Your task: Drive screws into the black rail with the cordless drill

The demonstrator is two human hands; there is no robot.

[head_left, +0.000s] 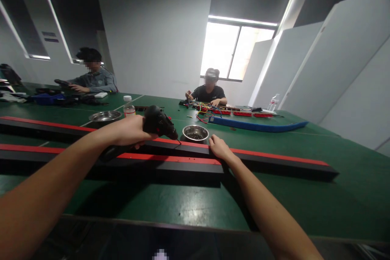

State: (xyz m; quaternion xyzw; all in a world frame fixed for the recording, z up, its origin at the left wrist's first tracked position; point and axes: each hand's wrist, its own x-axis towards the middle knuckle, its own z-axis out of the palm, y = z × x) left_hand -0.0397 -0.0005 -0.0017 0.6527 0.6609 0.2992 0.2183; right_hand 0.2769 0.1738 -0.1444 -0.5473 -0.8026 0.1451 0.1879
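My left hand is closed round the grip of a black cordless drill. The drill's bit slants down to the red top strip of the farther long black bar; at this size I cannot tell whether a screw sits under the tip. On that same bar, right of the bit, my right hand rests with its fingers curled over the edge. A second black bar with a red strip lies parallel and closer to me, with small dark holes or screws in its strip. Behind the bit stands a steel bowl holding small dark pieces.
Another steel bowl and a plastic bottle stand left, beyond the bars. A long blue strip and coloured wires lie at the back of the green table. Two people sit across, one handling the wires.
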